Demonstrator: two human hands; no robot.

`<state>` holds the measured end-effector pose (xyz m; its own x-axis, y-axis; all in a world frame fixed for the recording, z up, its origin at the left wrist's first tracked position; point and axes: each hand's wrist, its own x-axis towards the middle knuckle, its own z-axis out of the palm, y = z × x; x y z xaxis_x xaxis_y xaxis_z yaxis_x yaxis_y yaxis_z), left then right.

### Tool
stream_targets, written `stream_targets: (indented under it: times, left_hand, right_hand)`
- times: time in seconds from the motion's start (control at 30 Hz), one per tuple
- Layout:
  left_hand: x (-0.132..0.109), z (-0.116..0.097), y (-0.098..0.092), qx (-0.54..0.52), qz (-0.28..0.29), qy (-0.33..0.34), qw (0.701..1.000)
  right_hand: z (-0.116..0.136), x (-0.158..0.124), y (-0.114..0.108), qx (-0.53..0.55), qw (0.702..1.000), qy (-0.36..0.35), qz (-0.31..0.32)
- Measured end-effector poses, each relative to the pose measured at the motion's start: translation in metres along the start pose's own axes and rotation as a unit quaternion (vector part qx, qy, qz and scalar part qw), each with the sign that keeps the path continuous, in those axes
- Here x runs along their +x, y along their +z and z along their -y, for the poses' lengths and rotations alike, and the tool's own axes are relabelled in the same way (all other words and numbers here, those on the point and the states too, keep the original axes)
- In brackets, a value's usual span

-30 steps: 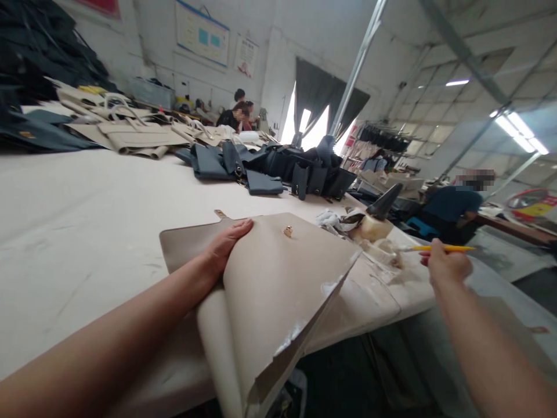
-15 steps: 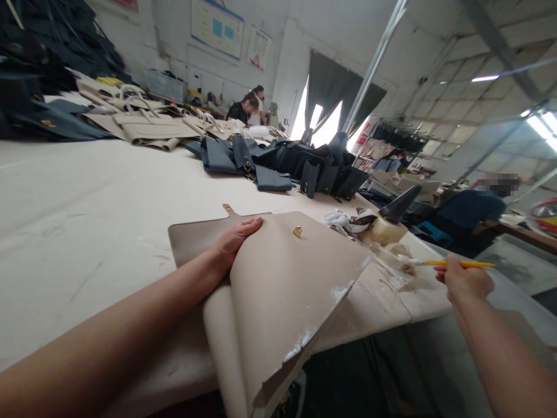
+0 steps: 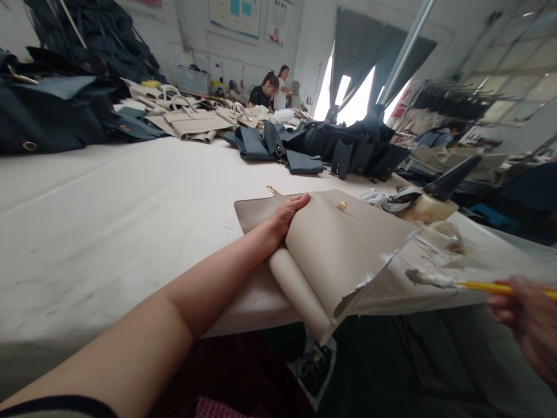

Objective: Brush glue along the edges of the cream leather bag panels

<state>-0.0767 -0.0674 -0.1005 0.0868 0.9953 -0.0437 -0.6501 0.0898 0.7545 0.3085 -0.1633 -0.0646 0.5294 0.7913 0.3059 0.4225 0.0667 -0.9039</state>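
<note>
A beige leather bag piece [image 3: 348, 238] with a gold clasp [image 3: 342, 206] lies folded over the table's front edge, white paste along its right edge. My left hand [image 3: 287, 216] grips its fold, the thumb side hidden behind the leather. At the right, my right hand [image 3: 522, 313], blurred, is closed round the yellow handle of a brush [image 3: 483, 285]. The bristles, coated in white paste, point left, apart from the leather. Behind the brush stands a crusted glue container [image 3: 441, 235].
Dark blue bags [image 3: 304, 145] lie across the back of the white table [image 3: 108, 220]. Beige bag parts [image 3: 195, 122] are heaped at the back left, beside a large dark bag [image 3: 52, 110]. People [image 3: 262, 93] sit and stand farther back.
The brush has come away from the glue container, its paste-covered bristles now in view. The camera view has turned, so the leather and my left hand appear farther right.
</note>
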Motion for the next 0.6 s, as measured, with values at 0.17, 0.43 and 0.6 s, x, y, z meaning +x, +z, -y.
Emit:
stream_targets:
  times: [0.17,0.43,0.6]
  left_hand:
    - [-0.001,0.0,0.001,-0.025,-0.002,-0.005,1.0]
    - [-0.002,-0.002,0.002,-0.031,0.009,-0.015,0.999]
    - [-0.002,-0.002,0.002,-0.028,0.016,-0.018,0.999]
  right_hand:
    - [0.051,-0.058,0.032,-0.144,0.987,0.002,0.078]
    - [0.054,-0.096,0.036,-0.267,0.94,-0.006,0.212]
    - [0.056,-0.117,0.033,-0.221,0.946,-0.04,0.233]
